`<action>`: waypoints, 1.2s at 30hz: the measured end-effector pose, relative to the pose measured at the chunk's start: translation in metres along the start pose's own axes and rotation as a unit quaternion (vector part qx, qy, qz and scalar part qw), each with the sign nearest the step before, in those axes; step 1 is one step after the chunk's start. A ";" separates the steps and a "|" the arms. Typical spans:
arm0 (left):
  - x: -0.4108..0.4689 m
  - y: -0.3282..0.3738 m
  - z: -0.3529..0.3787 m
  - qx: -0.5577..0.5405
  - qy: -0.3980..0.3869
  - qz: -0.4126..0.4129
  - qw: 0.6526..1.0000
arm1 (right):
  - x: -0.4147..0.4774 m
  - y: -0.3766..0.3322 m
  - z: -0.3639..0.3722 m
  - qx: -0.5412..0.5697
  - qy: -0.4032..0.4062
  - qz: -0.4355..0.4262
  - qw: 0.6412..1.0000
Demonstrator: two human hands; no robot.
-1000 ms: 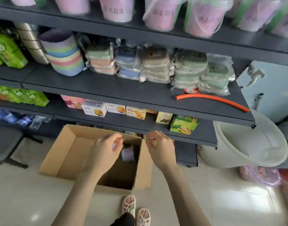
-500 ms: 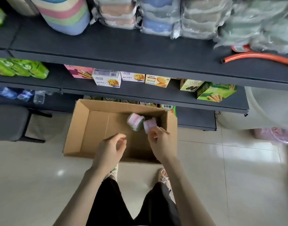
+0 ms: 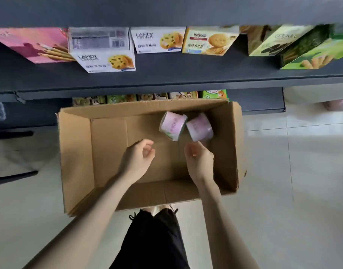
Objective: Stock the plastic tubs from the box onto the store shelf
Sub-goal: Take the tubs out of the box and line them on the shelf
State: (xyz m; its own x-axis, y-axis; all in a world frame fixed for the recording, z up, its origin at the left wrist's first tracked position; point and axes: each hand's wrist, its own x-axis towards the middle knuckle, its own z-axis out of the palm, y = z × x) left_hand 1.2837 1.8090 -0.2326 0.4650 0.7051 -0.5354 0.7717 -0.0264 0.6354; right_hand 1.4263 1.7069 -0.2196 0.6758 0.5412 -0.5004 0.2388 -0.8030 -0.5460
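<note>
The shelf (image 3: 166, 78) at 12 o'clock carries only biscuit cartons (image 3: 159, 40) in my view. The cardboard box (image 3: 108, 152) below it holds two tubs (image 3: 172, 126), lying in its 1 o'clock corner; I judge both remain to stock. My left hand (image 3: 137, 160) and right hand (image 3: 200, 164) hover, fingers (image 3: 147, 144) loosely curled, holding nothing.

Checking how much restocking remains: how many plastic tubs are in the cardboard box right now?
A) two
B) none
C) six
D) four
A: only a green-trimmed tub and a pink tub lie in the cardboard box, side by side near its far right corner.
</note>
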 end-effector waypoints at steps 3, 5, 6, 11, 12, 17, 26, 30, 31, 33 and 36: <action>0.048 -0.024 0.029 -0.011 -0.007 -0.015 1.000 | 0.033 0.025 0.032 0.052 0.011 0.045 0.998; 0.078 -0.039 0.048 -0.014 -0.020 -0.016 1.000 | 0.053 0.044 0.052 0.093 0.034 0.078 0.992; 0.093 -0.045 0.057 -0.019 -0.030 -0.020 0.999 | 0.062 0.052 0.061 0.112 0.044 0.095 0.988; 0.152 -0.061 0.099 -0.112 -0.068 -0.083 0.988 | 0.096 0.087 0.095 0.216 0.106 0.217 0.946; 0.159 -0.063 0.105 -0.122 -0.074 -0.094 0.985 | 0.101 0.091 0.099 0.239 0.115 0.244 0.933; 0.183 -0.067 0.122 -0.203 -0.077 -0.165 0.962 | 0.129 0.105 0.111 0.374 0.096 0.298 0.873; 0.171 -0.066 0.120 -0.297 -0.103 -0.160 0.936 | 0.123 0.116 0.109 0.425 0.083 0.288 0.854; 0.148 -0.078 0.114 -0.219 -0.090 -0.107 0.966 | 0.101 0.122 0.105 0.428 0.017 0.315 0.847; 0.144 -0.082 0.112 -0.192 -0.107 -0.079 0.972 | 0.097 0.124 0.105 0.437 -0.002 0.313 0.843; 0.140 -0.090 0.108 -0.135 -0.157 -0.035 0.978 | 0.092 0.126 0.104 0.444 -0.041 0.306 0.841; 0.139 -0.097 0.105 -0.103 -0.152 -0.014 0.983 | 0.093 0.126 0.104 0.429 -0.073 0.306 0.847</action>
State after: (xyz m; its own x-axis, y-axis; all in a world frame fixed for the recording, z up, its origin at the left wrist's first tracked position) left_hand 1.3193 1.8354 -0.4276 0.5767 0.4579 -0.6766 0.6964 0.1574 0.7002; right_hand 1.4467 1.6818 -0.4054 0.3812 0.1637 -0.9099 -0.7617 -0.5021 -0.4095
